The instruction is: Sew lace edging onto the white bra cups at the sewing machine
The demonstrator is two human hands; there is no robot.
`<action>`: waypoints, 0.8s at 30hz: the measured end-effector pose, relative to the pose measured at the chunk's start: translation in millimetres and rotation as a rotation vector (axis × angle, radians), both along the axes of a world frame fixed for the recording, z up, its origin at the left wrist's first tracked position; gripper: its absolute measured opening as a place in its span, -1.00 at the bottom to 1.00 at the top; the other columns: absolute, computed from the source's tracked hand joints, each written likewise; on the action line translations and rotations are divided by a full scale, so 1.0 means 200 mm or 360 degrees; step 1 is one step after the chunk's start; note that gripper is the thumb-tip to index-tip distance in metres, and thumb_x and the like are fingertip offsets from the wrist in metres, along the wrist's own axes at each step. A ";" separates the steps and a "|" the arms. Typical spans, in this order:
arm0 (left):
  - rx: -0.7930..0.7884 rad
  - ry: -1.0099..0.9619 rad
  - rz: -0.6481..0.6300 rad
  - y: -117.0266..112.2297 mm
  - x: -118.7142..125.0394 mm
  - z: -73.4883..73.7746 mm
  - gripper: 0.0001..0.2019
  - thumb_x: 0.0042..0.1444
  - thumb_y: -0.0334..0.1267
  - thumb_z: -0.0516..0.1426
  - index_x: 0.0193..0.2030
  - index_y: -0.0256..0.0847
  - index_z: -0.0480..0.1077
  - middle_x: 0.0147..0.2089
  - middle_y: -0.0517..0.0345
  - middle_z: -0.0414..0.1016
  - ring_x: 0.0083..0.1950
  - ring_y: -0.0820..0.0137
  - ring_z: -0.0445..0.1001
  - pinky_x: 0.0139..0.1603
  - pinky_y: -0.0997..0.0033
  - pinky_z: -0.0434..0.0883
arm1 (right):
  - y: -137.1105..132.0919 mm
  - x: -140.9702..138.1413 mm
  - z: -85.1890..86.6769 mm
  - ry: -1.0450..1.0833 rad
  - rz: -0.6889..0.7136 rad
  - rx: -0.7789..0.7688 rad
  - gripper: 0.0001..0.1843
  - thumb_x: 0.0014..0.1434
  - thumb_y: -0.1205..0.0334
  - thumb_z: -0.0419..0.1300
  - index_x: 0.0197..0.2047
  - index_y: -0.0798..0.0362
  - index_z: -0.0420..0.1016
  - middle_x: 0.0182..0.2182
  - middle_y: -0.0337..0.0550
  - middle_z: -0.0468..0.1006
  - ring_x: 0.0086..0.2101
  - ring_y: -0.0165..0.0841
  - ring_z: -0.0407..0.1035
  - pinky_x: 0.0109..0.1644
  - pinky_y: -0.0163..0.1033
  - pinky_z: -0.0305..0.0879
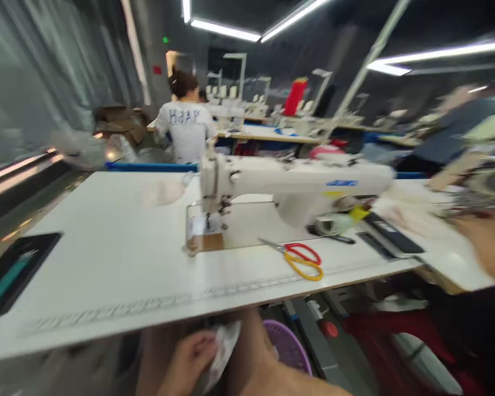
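Below the table edge, my left hand (198, 352) has its fingers closed on a thin whitish piece of cloth (226, 347), blurred by motion. Bare skin beside the cloth looks like my legs, and no fingers of my right hand can be made out. Above, on the white table (119, 236), stands a white sewing machine (264, 177). Scissors (301, 258) with one red and one yellow handle lie in front of it, blades toward the needle area. A pale scrap of cloth (165, 191) rests left of the machine head.
A black tray (20, 269) with a teal tool sits at the left edge. A dark phone-like slab (391, 234) lies at right. Under the table is a purple basket (291, 349). A neighbour's arm (484, 242) reaches in at right; another person (187, 124) sits ahead.
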State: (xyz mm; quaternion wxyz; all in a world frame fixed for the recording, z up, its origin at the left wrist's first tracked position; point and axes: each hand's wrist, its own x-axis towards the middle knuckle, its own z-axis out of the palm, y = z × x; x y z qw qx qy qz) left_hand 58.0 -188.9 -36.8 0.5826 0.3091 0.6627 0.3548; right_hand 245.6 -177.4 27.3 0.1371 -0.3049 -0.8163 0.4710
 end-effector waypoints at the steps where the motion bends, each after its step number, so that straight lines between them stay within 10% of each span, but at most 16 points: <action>1: 0.0017 -0.0170 -0.0234 0.00 0.01 -0.01 -0.77 -0.21 -0.21 0.37 -0.45 -0.30 0.52 -0.45 0.12 0.54 -0.33 0.33 0.47 -0.29 0.43 0.35 | 0.00 -0.02 -0.01 0.0019 0.0017 -0.0046 -0.75 0.26 0.07 0.09 -0.28 0.03 0.49 -0.41 -0.20 0.52 -0.36 -0.37 0.42 -0.31 -0.34 0.28; 12: 0.0119 -0.0549 -0.0427 -0.10 -0.07 -0.01 -0.48 -0.24 0.05 0.33 -0.23 -0.37 0.57 -0.35 -0.04 0.59 -0.39 0.42 0.46 -0.34 0.52 0.32 | 0.01 -0.06 -0.14 -0.0274 -0.0179 -0.0184 -0.83 0.33 0.10 -0.03 -0.04 -0.10 0.21 -0.46 -0.34 0.46 -0.45 -0.39 0.29 -0.38 -0.34 0.17; 24: 0.0124 -0.0588 -0.0452 -0.14 -0.15 -0.01 -0.63 -0.12 -0.03 0.31 -0.24 -0.28 0.58 -0.19 -0.05 0.60 -0.11 0.15 0.55 0.02 0.22 0.42 | 0.05 -0.06 -0.14 -0.0100 -0.0202 -0.0216 -0.78 0.33 0.06 -0.04 -0.22 -0.04 0.34 -0.38 -0.23 0.50 -0.40 -0.37 0.35 -0.37 -0.32 0.21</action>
